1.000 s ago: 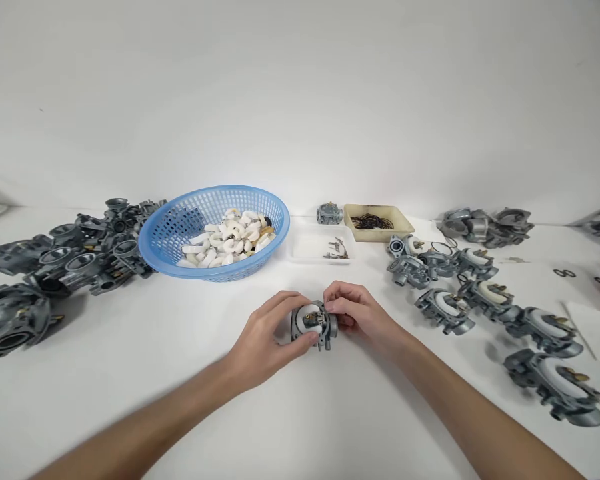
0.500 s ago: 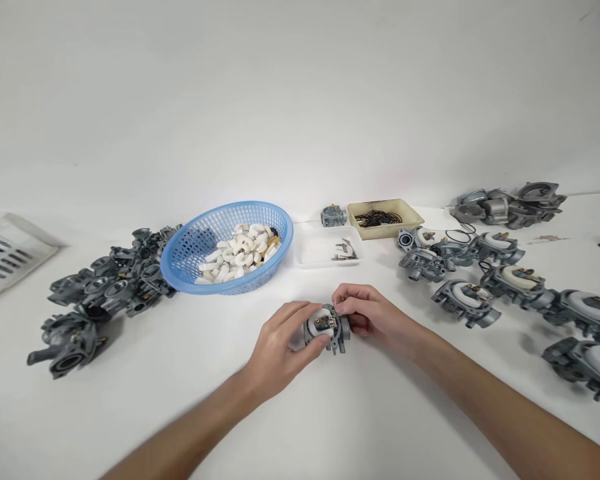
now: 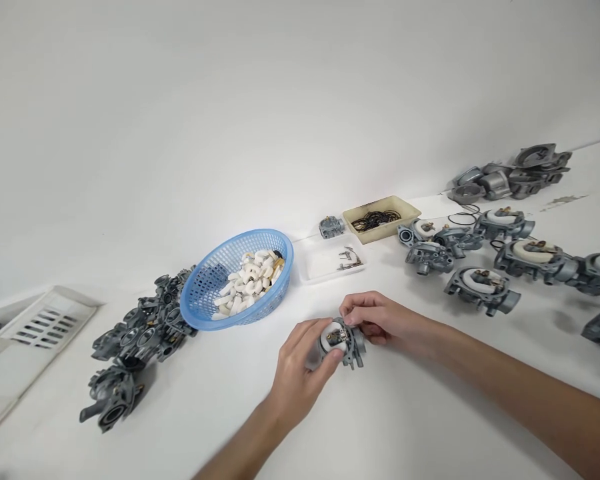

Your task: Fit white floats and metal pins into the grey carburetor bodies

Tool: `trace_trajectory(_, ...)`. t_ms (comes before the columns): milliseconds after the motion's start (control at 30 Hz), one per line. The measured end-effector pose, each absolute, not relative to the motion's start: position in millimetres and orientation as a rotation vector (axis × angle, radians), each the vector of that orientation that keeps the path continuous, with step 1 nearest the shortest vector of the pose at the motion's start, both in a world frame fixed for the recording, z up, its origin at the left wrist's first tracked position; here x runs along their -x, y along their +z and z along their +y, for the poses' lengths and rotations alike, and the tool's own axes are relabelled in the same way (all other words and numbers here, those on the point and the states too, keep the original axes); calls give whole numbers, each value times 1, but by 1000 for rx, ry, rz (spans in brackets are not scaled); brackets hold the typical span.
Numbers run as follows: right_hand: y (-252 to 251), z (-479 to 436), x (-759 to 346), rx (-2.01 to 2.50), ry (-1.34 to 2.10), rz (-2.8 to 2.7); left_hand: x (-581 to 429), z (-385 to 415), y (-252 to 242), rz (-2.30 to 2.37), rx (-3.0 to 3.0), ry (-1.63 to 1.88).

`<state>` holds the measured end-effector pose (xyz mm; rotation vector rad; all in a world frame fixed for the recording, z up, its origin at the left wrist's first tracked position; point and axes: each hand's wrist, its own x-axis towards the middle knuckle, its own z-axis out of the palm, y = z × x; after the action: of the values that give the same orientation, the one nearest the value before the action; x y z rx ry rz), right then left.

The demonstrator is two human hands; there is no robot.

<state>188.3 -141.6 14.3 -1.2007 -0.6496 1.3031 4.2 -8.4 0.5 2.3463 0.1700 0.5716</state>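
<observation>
A grey metal carburetor body with a white float in it rests on the white table near the middle. My left hand grips its left side with thumb and fingers curled round it. Pinching at the top right of the part, beside the small brass piece, is my right hand. Both hands are closed on the same carburetor.
A blue basket of white floats stands behind on the left, with a heap of bare carburetor bodies beside it. A clear tray of small pins, a beige tray of black rings and several carburetors fitted with floats lie to the right. A white slotted tray is far left.
The view has swung and tilted left, shifting everything rightward and revealing the slotted tray. Both hands keep their grip on the carburetor with little change.
</observation>
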Motion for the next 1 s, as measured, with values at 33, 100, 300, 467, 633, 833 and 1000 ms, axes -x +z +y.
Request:
trace_trajectory(33,15,-142,-188,1212,1292,-669,-4,-8,1,166,-2350,571)
trace_trajectory(100,17,-141,-188,1239,1257,-713,-4,-8,1,159,-2359,570)
trace_trajectory(300,14,-137,-188,1316,1127,-822,-4,-9,0,158,-2367,559)
trace_trajectory(467,13,-139,-191,1356,1007,-938,-3,-9,0,157,-2375,587)
trace_trajectory(633,19,-147,-193,1485,766,-1168,-4,-8,-2,137,-2390,626)
trace_trajectory(833,28,-152,-192,1510,816,-1036,-4,-7,-4,149,-2383,617)
trace_trajectory(1000,34,-153,-193,1399,1129,-948,-4,-7,-3,134,-2379,617)
